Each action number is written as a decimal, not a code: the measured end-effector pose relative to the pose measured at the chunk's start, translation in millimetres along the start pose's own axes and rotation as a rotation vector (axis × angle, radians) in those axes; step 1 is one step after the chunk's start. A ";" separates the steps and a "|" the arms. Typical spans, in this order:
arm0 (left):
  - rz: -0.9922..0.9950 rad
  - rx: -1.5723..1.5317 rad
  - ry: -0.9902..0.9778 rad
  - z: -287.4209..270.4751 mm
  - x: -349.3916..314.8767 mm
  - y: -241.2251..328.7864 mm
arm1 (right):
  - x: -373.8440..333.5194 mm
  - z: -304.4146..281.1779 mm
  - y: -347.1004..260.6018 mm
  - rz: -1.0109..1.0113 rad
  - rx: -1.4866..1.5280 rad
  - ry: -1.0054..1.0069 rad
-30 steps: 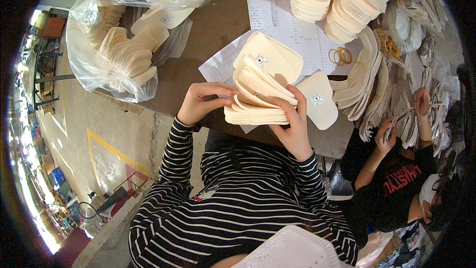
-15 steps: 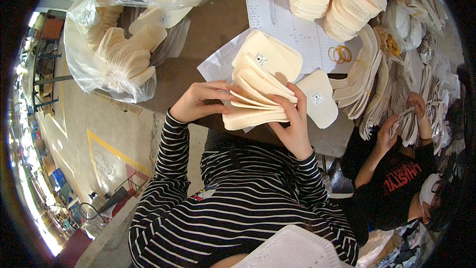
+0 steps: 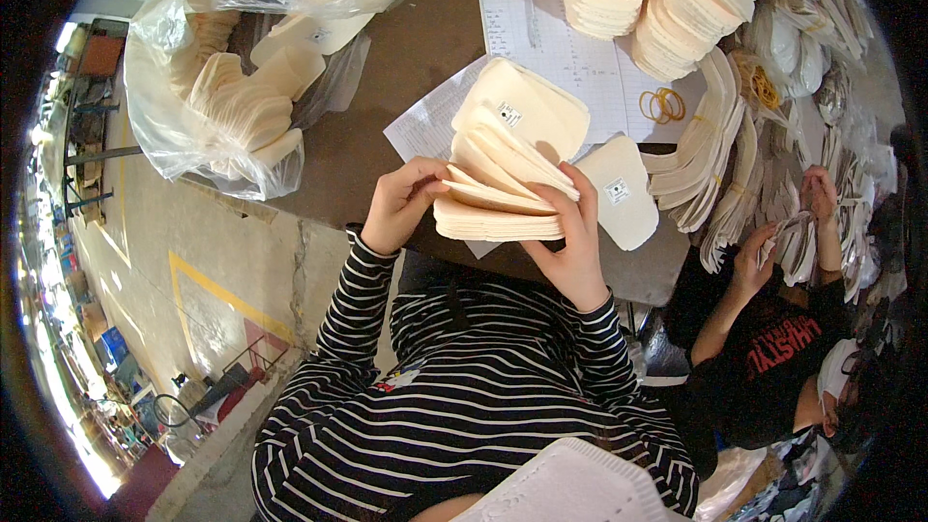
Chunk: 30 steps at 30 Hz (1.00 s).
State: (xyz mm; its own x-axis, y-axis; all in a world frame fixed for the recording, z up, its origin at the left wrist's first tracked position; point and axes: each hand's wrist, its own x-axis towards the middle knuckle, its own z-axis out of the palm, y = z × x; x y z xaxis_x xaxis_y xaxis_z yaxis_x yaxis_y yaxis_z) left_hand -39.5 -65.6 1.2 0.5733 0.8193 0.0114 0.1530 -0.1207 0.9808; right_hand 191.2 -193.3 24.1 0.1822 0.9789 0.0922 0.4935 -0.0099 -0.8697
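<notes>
— Centre of frame?
— Stack of cream insoles point(image 3: 503, 203), fanned open at the upper end, held over the near edge of a brown table point(image 3: 406, 68).
— Left hand point(image 3: 404, 203)?
— Curled against the stack's left end, thumb tucked between the leaves, fingers gripping from the side.
— Right hand point(image 3: 572, 242)?
— Wrapped round the stack's right end, fingers spread over the top leaves, thumb underneath; firmly grasping. Striped sleeves running down to the lower centre.
— Beneath the stack?
— Ruled paper sheets point(image 3: 580, 58), partly covered, with a pen point(image 3: 529, 0) at top centre and yellow rubber bands point(image 3: 662, 104) right of centre.
— Loose piece nearby?
— Single insole point(image 3: 623, 195) with a small square label, lying just right of the right hand's fingers; touching them or not, hard to tell.
— Upper left?
— Clear plastic bag point(image 3: 184, 126) full of more insoles, hanging partly off the table edge.
— Upper right?
— Tall piles of insoles point(image 3: 667, 0), bundled. Second person in a dark top at right, hands point(image 3: 773, 242) on thin pieces.
</notes>
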 end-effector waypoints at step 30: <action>0.166 0.089 -0.193 13.5 20.9 11.5 | -6.1 -2.0 11.1 -0.131 0.059 0.022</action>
State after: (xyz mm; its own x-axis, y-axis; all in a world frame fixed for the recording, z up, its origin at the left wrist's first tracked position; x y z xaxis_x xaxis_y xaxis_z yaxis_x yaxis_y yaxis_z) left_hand -15.0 -57.5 10.1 0.7382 0.6629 0.1252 0.1092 -0.3006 0.9475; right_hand 197.3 -199.8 14.9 0.1385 0.9664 0.2167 0.4631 0.1303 -0.8767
